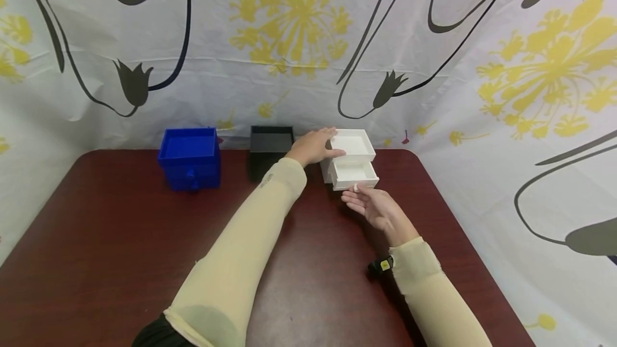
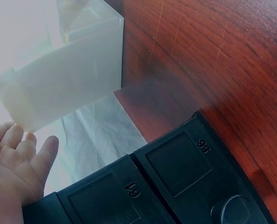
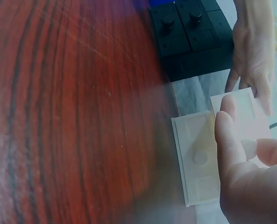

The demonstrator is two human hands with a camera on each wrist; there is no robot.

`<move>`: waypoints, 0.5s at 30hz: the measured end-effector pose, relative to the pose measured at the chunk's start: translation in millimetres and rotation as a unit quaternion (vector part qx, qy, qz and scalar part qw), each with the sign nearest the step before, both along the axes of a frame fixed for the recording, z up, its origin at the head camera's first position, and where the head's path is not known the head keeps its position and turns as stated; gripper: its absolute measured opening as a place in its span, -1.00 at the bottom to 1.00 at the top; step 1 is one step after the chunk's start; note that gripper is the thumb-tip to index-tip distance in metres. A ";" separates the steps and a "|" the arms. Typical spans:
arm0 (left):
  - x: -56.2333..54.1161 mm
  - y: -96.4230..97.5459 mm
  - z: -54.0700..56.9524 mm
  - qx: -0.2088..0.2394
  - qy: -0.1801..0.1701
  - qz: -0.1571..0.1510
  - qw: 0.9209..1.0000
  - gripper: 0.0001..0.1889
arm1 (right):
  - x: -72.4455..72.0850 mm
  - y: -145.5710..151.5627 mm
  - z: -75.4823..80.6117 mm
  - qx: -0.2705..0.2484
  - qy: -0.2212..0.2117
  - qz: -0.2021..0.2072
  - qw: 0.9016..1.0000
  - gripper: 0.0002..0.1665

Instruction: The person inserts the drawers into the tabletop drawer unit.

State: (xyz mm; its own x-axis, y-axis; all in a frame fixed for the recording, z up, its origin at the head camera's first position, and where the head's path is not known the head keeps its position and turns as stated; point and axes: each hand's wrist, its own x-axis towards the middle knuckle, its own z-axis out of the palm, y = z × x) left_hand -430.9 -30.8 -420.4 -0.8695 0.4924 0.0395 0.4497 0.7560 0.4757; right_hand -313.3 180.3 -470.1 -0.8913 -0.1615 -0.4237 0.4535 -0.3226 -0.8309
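Observation:
A small white drawer box (image 1: 354, 143) stands at the table's far edge, with one drawer (image 1: 354, 173) pulled partway out below its tray-like top. My left hand (image 1: 310, 146) rests on the top's left side, fingers toward the back and thumb nearer the front. The left wrist view catches its fingers (image 2: 47, 149) close to the box's wall, partly washed out by glare. My right hand (image 1: 378, 210) pinches the drawer's white round knob (image 3: 249, 148) between thumb and finger. Lower down, a second drawer front (image 3: 194, 158) with its own knob sits flush.
Left of the white box stands a black drawer box (image 1: 271, 141) with numbers on its fronts. Farther left is a blue drawer box (image 1: 189, 159). A patterned cloth (image 1: 299, 90) hangs behind the dark red wooden table (image 1: 120, 256). A black wrist device (image 1: 381, 265) shows beside the right sleeve.

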 end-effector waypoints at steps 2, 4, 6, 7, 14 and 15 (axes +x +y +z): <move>-0.2 -0.3 0.1 0.000 0.000 -0.001 1.000 -0.12 | -0.3 -0.5 0.1 0.000 0.002 0.000 1.000 -0.75; -1.1 -0.3 -0.3 -0.002 0.000 -0.001 1.000 -0.11 | -0.3 -0.6 0.3 0.000 0.001 0.000 1.000 -0.74; -1.5 -0.1 -0.5 -0.002 0.000 -0.001 1.000 -0.11 | 0.0 -0.4 0.6 0.000 0.001 0.003 1.000 -0.73; -1.5 0.0 -0.5 -0.004 0.001 -0.001 1.000 -0.11 | 0.1 -0.5 0.7 -0.001 0.001 0.003 1.000 -0.73; -1.7 -0.3 -0.2 -0.006 0.002 -0.003 1.000 -0.10 | -2.2 -0.3 -0.1 -0.007 -0.001 -0.002 1.000 -0.74; -2.1 -0.3 -0.4 -0.006 0.002 -0.003 1.000 -0.10 | -2.9 -0.1 -0.2 -0.010 0.000 -0.001 1.000 -0.74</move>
State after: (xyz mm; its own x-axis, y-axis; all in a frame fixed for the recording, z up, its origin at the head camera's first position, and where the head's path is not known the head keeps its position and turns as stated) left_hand -433.0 -31.1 -420.7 -0.8662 0.4984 0.0373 0.4567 0.7591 0.4639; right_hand -316.1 180.2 -470.3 -0.8915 -0.1676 -0.4208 0.4529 -0.3394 -0.8244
